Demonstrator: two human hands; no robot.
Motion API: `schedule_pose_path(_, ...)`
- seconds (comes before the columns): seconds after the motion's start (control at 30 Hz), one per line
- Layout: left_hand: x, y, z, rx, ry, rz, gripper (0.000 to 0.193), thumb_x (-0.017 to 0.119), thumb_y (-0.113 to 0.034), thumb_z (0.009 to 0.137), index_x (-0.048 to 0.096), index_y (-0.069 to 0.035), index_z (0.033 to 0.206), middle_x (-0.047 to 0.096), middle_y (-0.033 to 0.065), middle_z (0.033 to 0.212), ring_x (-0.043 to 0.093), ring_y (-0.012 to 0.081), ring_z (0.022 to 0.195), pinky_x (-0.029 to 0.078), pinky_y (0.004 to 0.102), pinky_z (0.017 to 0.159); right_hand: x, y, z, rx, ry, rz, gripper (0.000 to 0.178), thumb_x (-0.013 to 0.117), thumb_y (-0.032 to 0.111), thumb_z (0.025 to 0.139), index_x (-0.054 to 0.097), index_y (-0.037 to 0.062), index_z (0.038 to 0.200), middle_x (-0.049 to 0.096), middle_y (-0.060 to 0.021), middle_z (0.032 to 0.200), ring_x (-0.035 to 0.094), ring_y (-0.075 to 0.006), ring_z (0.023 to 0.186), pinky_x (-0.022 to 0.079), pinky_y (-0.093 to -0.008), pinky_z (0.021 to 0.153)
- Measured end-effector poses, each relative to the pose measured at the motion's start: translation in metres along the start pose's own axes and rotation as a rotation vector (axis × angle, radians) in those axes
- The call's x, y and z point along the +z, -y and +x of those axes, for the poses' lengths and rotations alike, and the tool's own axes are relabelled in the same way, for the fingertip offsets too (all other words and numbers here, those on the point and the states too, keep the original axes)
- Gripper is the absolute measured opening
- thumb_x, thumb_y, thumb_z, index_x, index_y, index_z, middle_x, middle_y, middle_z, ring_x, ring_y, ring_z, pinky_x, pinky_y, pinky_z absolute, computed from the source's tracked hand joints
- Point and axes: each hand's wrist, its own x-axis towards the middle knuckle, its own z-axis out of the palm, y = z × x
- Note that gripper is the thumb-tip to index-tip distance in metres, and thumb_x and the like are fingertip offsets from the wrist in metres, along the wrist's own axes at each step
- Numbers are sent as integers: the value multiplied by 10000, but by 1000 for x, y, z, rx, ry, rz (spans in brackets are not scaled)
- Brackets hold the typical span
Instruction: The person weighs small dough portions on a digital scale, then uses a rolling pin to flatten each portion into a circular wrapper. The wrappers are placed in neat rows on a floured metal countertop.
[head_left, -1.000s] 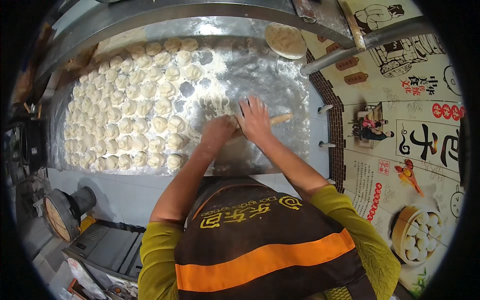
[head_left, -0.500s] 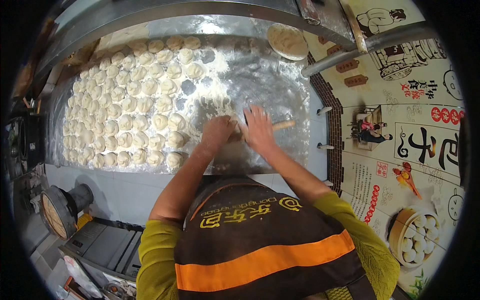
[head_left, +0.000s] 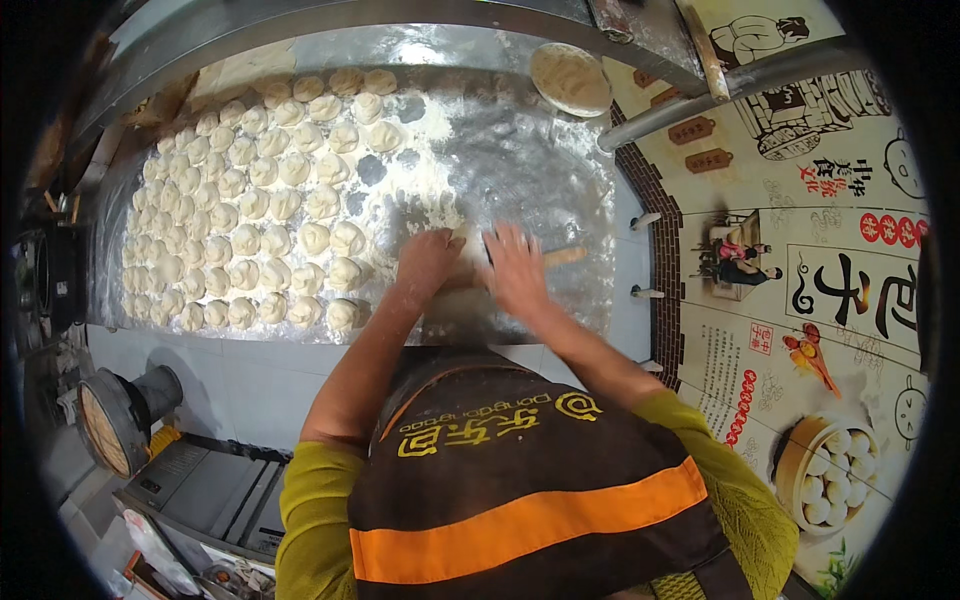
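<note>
On the floured metal worktop [head_left: 560,190], my left hand [head_left: 428,262] is closed with its fingers curled under. Whatever lies in its grip is hidden. Close to its right, my right hand [head_left: 517,270] lies flat with fingers stretched, its fingertips a little blurred. The palm rests on a thin wooden rolling pin [head_left: 565,256], one end of which sticks out to the right; the hand covers its middle. Dough pieces [head_left: 262,206], round and pleated, sit in many rows left of my left hand. The nearest ones [head_left: 346,274] lie just beside my left wrist.
A round, pale floury mound [head_left: 570,80] stands at the worktop's far right corner. Loose flour [head_left: 425,180] lies beyond my hands. A metal beam [head_left: 400,22] crosses the far side. Printed wall panels [head_left: 800,300] rise at right; a dark metal pot-like vessel [head_left: 108,422] stands lower left.
The right hand's fingers have shifted slightly and blur a little. The left hand stays closed in nearly the same place. The whole view has slid slightly left.
</note>
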Motion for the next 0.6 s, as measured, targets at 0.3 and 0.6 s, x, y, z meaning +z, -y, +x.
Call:
schedule_pose_path(0.3,12,5,3,-2,-189,-249,270,484,-228,802,607,8,848,599,237,821,567,396,826,442,448,741,4,-10,52,102,-158,61,460,528,310,838,442,28,1192,374,-155,1254,348,-325,1179,295,-521,924)
schedule_pose_path(0.6,8,7,-8,-245,-107,-620,267,489,-196,773,586,6,917,603,240,825,577,384,820,448,436,726,-14,1,-58,5,95,57,506,585,308,781,460,60,1204,390,-164,1242,351,-329,1145,277,-478,939)
